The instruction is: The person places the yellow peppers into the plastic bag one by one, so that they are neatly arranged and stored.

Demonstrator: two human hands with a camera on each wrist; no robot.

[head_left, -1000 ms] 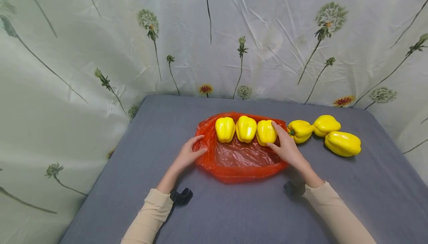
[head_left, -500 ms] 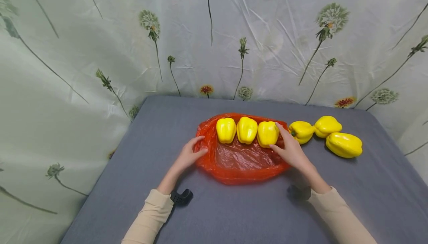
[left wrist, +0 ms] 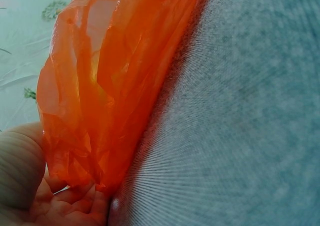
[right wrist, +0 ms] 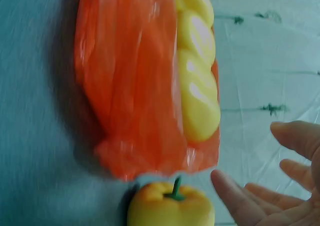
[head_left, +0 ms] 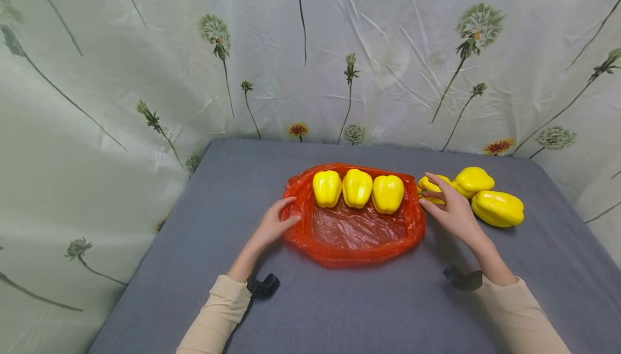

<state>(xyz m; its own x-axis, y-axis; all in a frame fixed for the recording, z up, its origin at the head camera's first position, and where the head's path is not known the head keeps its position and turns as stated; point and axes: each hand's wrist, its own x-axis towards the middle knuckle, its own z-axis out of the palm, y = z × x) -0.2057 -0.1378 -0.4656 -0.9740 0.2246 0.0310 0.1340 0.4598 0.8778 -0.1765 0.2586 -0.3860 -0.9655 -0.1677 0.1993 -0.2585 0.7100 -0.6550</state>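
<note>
Now our right grip (head_left: 453,212) hovers, spread and empty, by a glossy yellow bell pepper (right wrist: 170,209) just right of the thin red plastic bag (head_left: 356,257) our left grip (head_left: 271,226) pinches. We'd judge that pepper light, firm, slippery: cup its sides.

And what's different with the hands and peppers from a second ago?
The right hand has come off the bag's rightmost pepper and moved right, near the closest loose pepper. The left hand stayed at the red bag; that loose pepper stayed put.
</note>
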